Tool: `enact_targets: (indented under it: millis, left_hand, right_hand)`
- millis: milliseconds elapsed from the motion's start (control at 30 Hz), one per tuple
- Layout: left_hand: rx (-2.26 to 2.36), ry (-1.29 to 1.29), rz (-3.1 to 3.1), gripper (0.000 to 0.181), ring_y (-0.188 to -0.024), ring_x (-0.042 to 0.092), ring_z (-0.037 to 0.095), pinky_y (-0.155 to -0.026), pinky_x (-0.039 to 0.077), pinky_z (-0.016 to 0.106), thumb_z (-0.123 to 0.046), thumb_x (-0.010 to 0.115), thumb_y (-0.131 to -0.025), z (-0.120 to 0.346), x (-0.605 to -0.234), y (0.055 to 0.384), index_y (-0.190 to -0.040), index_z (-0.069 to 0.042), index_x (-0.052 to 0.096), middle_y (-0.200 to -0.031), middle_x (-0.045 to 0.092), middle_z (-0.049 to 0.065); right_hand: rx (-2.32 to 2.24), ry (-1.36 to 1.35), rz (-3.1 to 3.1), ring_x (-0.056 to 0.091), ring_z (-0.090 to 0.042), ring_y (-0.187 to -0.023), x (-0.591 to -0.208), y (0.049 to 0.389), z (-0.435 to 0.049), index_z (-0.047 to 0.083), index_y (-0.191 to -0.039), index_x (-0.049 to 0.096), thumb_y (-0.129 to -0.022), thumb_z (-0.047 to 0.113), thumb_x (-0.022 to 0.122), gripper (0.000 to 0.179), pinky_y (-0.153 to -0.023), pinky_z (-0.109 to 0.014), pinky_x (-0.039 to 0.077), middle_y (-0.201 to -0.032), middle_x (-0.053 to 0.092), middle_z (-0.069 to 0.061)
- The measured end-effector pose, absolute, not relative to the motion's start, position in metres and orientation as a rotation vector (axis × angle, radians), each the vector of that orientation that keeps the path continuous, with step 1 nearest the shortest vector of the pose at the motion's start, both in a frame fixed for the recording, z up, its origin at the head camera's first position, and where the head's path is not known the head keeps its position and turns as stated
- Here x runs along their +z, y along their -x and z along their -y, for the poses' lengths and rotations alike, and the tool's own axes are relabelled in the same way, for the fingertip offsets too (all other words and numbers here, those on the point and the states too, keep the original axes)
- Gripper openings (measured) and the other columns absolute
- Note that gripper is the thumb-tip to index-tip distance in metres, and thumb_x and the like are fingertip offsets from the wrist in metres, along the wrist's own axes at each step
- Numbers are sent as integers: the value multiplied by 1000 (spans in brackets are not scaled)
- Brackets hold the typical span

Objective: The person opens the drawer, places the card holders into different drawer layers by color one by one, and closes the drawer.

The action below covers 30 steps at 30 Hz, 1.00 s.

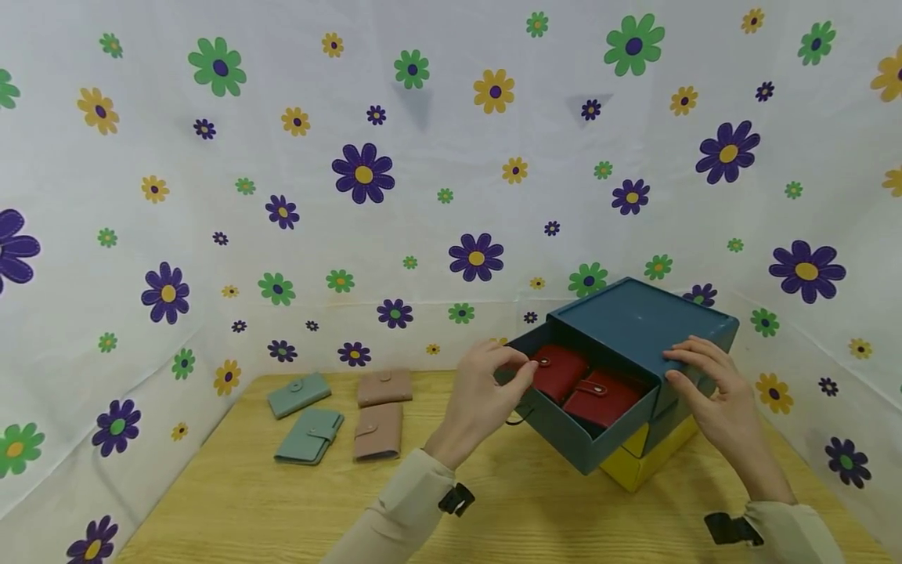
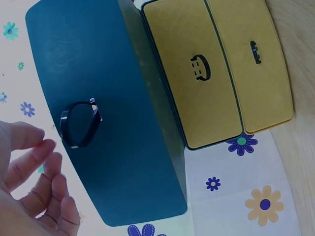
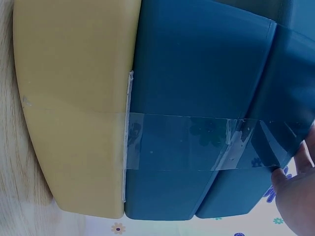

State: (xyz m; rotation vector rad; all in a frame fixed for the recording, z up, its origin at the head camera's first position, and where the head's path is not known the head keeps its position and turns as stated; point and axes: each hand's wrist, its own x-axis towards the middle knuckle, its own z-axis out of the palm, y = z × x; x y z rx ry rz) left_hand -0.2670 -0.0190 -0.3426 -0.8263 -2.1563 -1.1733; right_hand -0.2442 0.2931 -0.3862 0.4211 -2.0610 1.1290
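A blue drawer (image 1: 590, 448) is pulled out of the top of a stacked drawer unit (image 1: 637, 309). Two red wallets, one (image 1: 560, 372) at the back left and one (image 1: 607, 398) nearer the front, lie inside. My left hand (image 1: 486, 395) hovers at the drawer's left rim, thumb and forefinger tips near each other, other fingers loosely bent. Nothing shows between them in the left wrist view, where the drawer's black loop handle (image 2: 81, 123) hangs free beside them. The right hand (image 1: 719, 399) rests its fingers on the unit's top right front edge, thumb low at the corner.
Two green wallets (image 1: 299, 394) (image 1: 310, 436) and two pink wallets (image 1: 384, 388) (image 1: 378, 432) lie on the wooden table (image 1: 232, 493) at left. Yellow drawers (image 2: 197, 73) sit below the blue one. Clear tape (image 3: 182, 142) crosses the unit's side. A flowered cloth (image 1: 437, 157) surrounds the table.
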Motion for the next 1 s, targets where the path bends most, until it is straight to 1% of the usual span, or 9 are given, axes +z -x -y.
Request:
enact_targets:
  millis: [33, 233, 433, 633, 767, 833, 1000]
  left_hand:
    - [-1178, 835, 2155, 9, -80, 55, 16, -65, 43, 25, -20, 70, -91, 20, -343, 266, -86, -15, 75, -81, 65, -6]
    - [-1159, 895, 2147, 8, -81, 57, 13, -69, 48, 33, -20, 71, -91, 27, -349, 260, -87, -15, 76, -83, 68, -5]
    - [-1157, 919, 2173, 6, -78, 60, 10, -69, 50, 24, -20, 71, -91, 35, -358, 259, -87, -16, 75, -84, 68, -7]
    - [-1155, 904, 2231, 7, -79, 59, 10, -70, 51, 28, -19, 70, -91, 42, -365, 259, -87, -17, 75, -85, 68, -8]
    - [-1133, 903, 2263, 6, -82, 59, 8, -73, 50, 24, -19, 71, -91, 44, -368, 259, -87, -17, 75, -87, 69, -8]
    - [-1112, 914, 2260, 6, -83, 60, 9, -73, 50, 24, -18, 71, -91, 44, -369, 259, -88, -16, 75, -88, 69, -7]
    - [-1042, 946, 2273, 6, -85, 62, 10, -69, 49, 22, -21, 70, -91, 47, -372, 259, -91, -17, 75, -91, 71, -7]
  right_hand:
    - [1129, -422, 2059, 35, 2, -134, -386, 244, -293, 1, -115, 68, -88, -4, 68, 28, -106, -8, 24, -128, 56, 10]
    - [1128, -418, 2060, 36, 2, -134, -384, 243, -293, 1, -115, 69, -88, -4, 68, 28, -107, -9, 23, -128, 56, 10]
    - [1128, -426, 2058, 35, 2, -135, -384, 243, -293, 1, -115, 68, -88, -4, 68, 28, -107, -9, 23, -128, 56, 11]
    - [1129, -435, 2060, 35, 3, -134, -384, 243, -293, 0, -115, 68, -88, -4, 68, 28, -107, -9, 23, -128, 56, 11]
    - [1121, -434, 2063, 35, 3, -134, -384, 243, -293, 1, -115, 69, -88, -4, 68, 28, -107, -8, 24, -128, 56, 10]
    - [1119, -432, 2065, 35, 3, -134, -385, 243, -294, 1, -115, 68, -88, -4, 68, 28, -107, -8, 23, -128, 56, 9]
    - [1116, -430, 2067, 35, 3, -135, -386, 245, -295, 1, -115, 68, -88, -4, 68, 28, -107, -8, 23, -128, 56, 10]
